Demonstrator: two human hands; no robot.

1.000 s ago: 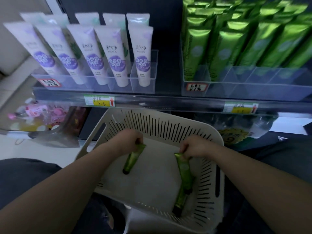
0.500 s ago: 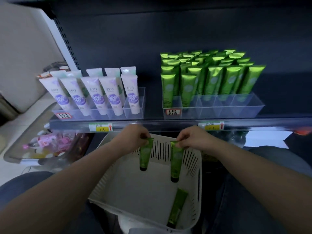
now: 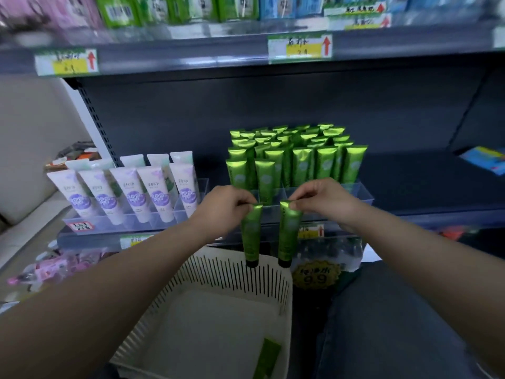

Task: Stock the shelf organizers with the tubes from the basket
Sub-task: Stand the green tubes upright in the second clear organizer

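The green tubes [image 3: 289, 231] have a smooth, glossy, foil-like metallic sheen, with dull black caps [image 3: 252, 263]; the white and lilac tubes [image 3: 161, 196] look like smooth satin plastic; the organizers [image 3: 362, 193] are clear glossy plastic; the basket [image 3: 235, 272] is matt cream plastic; the shelf [image 3: 273, 110] looks like dark matt metal; the price labels [image 3: 299, 46] are paper.

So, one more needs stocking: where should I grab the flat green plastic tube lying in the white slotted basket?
Pinch the wide flat end of the green plastic tube, which points toward the shelf. It lies flat near the right wall of the white slotted basket, so reaching from above and left seems easiest.
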